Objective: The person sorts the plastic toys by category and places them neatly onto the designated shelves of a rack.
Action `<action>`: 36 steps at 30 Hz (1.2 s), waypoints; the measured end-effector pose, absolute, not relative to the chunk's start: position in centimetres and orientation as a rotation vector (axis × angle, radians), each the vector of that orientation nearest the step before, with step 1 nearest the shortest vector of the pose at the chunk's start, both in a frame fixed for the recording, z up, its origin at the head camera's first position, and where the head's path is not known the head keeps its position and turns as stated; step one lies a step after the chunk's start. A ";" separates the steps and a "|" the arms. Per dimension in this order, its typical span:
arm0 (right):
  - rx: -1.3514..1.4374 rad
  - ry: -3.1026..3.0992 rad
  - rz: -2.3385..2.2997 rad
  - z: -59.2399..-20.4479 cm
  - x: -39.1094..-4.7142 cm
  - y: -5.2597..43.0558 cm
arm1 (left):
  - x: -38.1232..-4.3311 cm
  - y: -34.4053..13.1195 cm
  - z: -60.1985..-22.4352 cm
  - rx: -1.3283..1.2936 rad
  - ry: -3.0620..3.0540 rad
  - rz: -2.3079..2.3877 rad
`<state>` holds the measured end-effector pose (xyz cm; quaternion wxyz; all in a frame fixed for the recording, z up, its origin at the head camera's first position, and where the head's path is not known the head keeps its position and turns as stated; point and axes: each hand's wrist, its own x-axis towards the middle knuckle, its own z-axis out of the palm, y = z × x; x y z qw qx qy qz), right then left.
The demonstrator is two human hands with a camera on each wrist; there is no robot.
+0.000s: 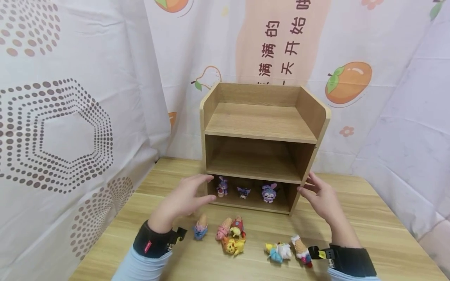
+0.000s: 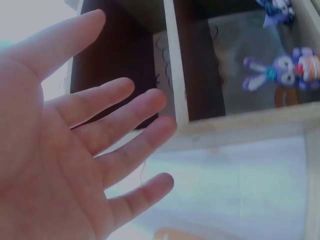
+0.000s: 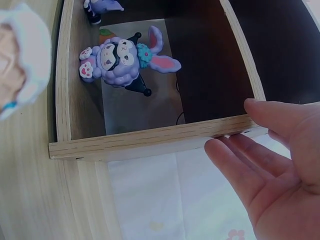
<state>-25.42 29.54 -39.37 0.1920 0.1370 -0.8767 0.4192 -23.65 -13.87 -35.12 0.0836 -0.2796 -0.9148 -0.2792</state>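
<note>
A small wooden shelf unit (image 1: 253,134) stands on the table. Its bottom compartment holds a purple rabbit figurine with a cake (image 1: 222,187), a small dark-and-purple figurine (image 1: 243,192) and a larger purple long-eared figurine (image 1: 268,193). Beside the left panel, my left hand (image 1: 184,197) is held with fingers spread and nothing in the palm; the left wrist view shows them straight. At the right panel (image 3: 165,135), my right hand (image 1: 321,195) has its thumb (image 3: 272,114) on the front edge and its fingers against the outer face, pinching the panel between them.
In front of the unit lie several figurines: a blue one (image 1: 200,230), a pink one (image 1: 223,229), a red one (image 1: 238,226), a yellow one (image 1: 233,246), a white-and-blue one (image 1: 281,251) and a cone-shaped one (image 1: 300,249). A printed curtain (image 1: 348,47) hangs behind.
</note>
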 end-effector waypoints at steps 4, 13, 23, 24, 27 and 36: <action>0.393 -2.448 1.171 -39.5 -25.5 29.6 | -23.7 -15.3 -35.0 -0.840 -2.730 -0.861; 0.378 -2.482 1.122 -39.6 -25.7 29.7 | -24.3 -17.8 -35.3 -0.732 -2.767 -0.838; 0.397 -2.475 1.123 -39.7 -25.6 29.7 | -26.6 -19.2 -37.4 -0.553 -2.935 -0.839; 0.397 -2.475 1.128 -39.7 -25.5 29.7 | -26.9 -19.2 -37.7 -0.533 -2.949 -0.836; 0.394 -2.477 1.139 -39.6 -25.5 29.7 | -27.5 -19.3 -38.6 -0.475 -2.987 -0.856; 0.390 -2.479 1.152 -39.6 -25.5 29.6 | -28.9 -19.0 -41.1 -0.346 -3.113 -0.899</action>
